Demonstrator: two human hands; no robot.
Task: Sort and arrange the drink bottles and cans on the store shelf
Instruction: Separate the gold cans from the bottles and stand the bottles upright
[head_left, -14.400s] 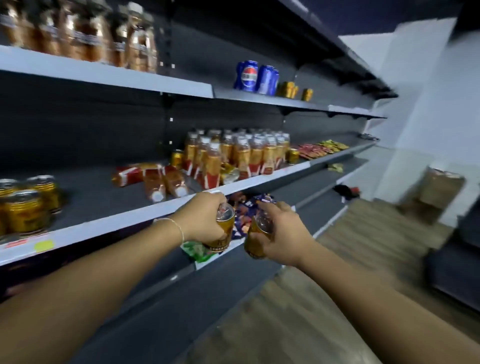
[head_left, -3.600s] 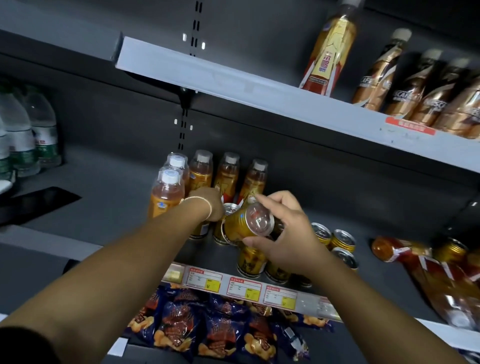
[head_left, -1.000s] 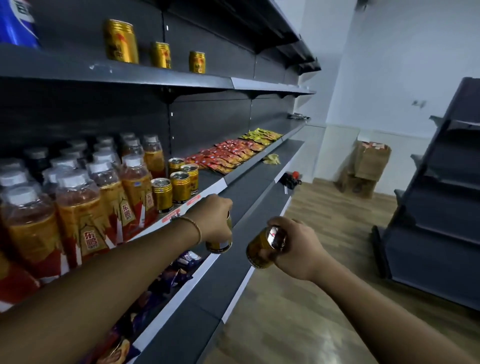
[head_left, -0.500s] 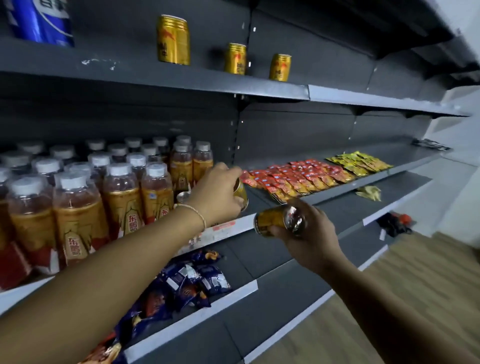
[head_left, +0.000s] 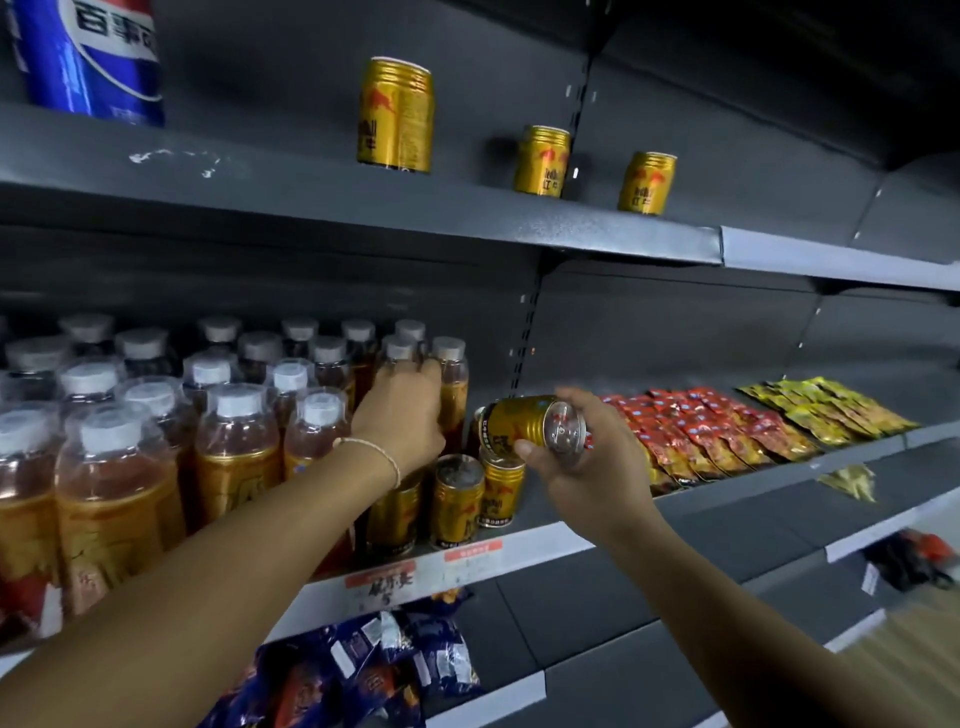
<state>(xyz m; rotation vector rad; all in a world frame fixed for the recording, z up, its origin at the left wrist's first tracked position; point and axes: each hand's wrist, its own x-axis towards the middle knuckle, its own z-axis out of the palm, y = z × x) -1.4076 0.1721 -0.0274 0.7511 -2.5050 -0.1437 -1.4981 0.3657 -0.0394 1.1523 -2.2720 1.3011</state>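
Now gold can (head_left: 519, 422) sideways in rt hand (head_left: 587, 467), lt hand (head_left: 400, 410) by bottles (head_left: 234, 431)

R hand (head_left: 587, 467) grips can (head_left: 524, 423), tilted on side, one end twd camera. Upright cans (head_left: 457, 499) just below-left of grip, at shelf (head_left: 545, 540) edge. L hand (head_left: 400, 415) against bottles (head_left: 234, 447); hold unclear.

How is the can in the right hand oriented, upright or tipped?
Tipped: the can lies nearly horizontal in the right hand, its round end facing the camera.

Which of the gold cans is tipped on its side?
The gold metal can held in the right hand, end toward the camera; the other gold cans stand upright on the shelves.
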